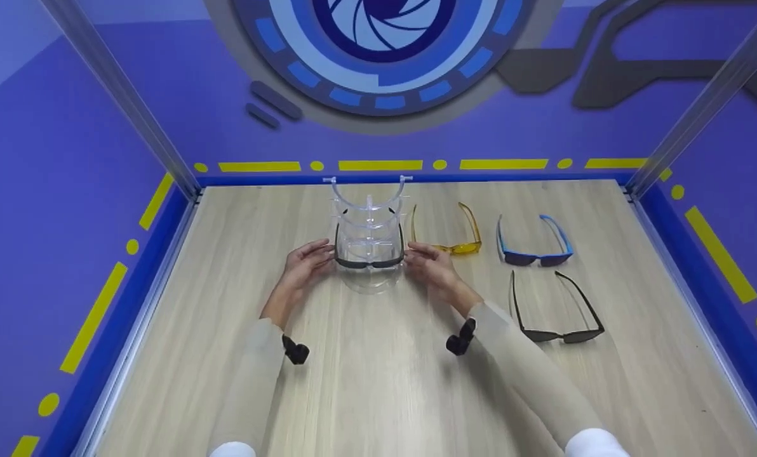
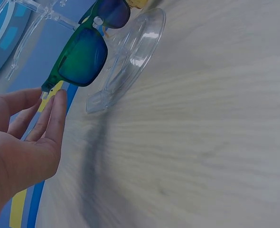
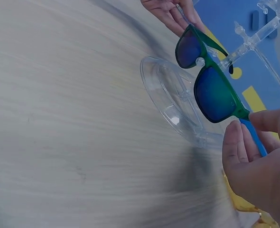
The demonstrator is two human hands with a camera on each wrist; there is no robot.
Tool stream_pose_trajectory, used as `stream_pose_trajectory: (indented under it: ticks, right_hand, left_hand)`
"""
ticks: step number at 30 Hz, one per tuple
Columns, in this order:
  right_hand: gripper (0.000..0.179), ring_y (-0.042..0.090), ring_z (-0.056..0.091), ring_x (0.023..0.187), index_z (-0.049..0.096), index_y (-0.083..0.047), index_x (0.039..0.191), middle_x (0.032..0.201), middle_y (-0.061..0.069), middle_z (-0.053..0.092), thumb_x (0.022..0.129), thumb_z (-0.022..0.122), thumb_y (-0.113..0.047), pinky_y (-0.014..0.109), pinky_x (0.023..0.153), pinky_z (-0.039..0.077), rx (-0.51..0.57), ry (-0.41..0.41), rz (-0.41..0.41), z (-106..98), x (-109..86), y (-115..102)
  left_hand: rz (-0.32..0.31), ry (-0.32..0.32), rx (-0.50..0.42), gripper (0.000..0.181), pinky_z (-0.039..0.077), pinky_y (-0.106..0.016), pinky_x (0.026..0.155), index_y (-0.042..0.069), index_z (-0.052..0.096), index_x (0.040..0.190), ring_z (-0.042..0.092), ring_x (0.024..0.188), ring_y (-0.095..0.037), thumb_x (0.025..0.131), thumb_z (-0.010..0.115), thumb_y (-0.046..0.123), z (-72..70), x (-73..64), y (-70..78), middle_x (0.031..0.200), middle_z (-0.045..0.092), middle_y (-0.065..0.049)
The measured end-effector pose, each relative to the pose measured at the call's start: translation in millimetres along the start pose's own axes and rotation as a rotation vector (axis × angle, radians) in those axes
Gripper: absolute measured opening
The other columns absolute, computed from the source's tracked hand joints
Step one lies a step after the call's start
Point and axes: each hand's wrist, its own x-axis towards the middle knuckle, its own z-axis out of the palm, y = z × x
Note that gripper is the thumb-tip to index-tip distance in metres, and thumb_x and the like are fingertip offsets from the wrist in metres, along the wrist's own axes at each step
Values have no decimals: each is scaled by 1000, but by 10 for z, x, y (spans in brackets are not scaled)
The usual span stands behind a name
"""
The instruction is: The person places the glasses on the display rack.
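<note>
A pair of sunglasses (image 1: 353,264) with a dark green frame and blue-green lenses sits low on a clear plastic glasses stand (image 1: 369,204). The stand's rounded base (image 2: 149,45) shows in the left wrist view. My left hand (image 1: 302,265) pinches one front corner of the frame near the hinge. At the opposite corner, my right hand (image 1: 434,268) holds the frame between thumb and fingers. A blue strip (image 3: 254,135) runs by the right fingers; I cannot tell whether it belongs to these sunglasses. The frame's nose bridge lies at the stand's post.
Right of the stand lie yellow glasses (image 1: 466,248), close to my right hand. Farther right are blue sunglasses (image 1: 564,240), with black sunglasses (image 1: 582,335) nearer the front. Higher on the stand are clear curved arms (image 1: 334,184). Blue-purple panels (image 1: 378,143) enclose the wooden table (image 1: 366,381).
</note>
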Motion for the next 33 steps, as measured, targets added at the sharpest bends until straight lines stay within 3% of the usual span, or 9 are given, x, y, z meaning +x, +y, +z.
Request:
stream_pose_trajectory:
  ticks: [7, 15, 23, 28, 33]
  right_hand:
    - [44, 14, 67, 105, 50, 5, 145, 140, 23, 60, 102, 56, 0, 51, 118, 43, -16, -25, 17, -117, -166, -111]
    - [45, 20, 64, 117, 49, 1, 148, 145, 22, 57, 104, 53, -2, 46, 116, 46, -77, -59, 38, -316, -374, -240]
    - [49, 21, 62, 126, 43, 2, 151, 149, 19, 55, 106, 55, -12, 38, 113, 50, -176, -167, 28, -712, -581, -427]
    - [53, 19, 65, 124, 44, 4, 150, 144, 15, 61, 105, 59, -18, 27, 103, 56, -221, -213, -8, -1006, -695, -523]
    - [54, 12, 68, 116, 44, 4, 150, 138, 8, 66, 105, 59, -20, 26, 101, 56, -259, -262, -28, -1305, -819, -595]
  left_hand:
    - [15, -23, 43, 48, 43, -52, 118, -7, 47, 147, 72, 104, -12, 100, 59, -2, -131, -205, 39, 144, 58, -26]
    - [33, -60, 109, 47, 49, -52, 112, -7, 48, 146, 71, 105, -13, 101, 60, 2, -195, -444, 109, 140, 62, -23]
    - [15, -93, 185, 44, 58, -37, 100, -3, 54, 143, 71, 102, -10, 101, 61, 5, -99, -586, 62, 137, 65, -20]
    - [4, -124, 179, 42, 59, -39, 99, -4, 55, 141, 72, 100, -11, 100, 61, 3, 7, -636, 19, 134, 66, -21]
    - [-12, -174, 179, 44, 59, -40, 101, -6, 53, 142, 72, 101, -12, 100, 62, 4, 138, -677, -38, 135, 66, -22]
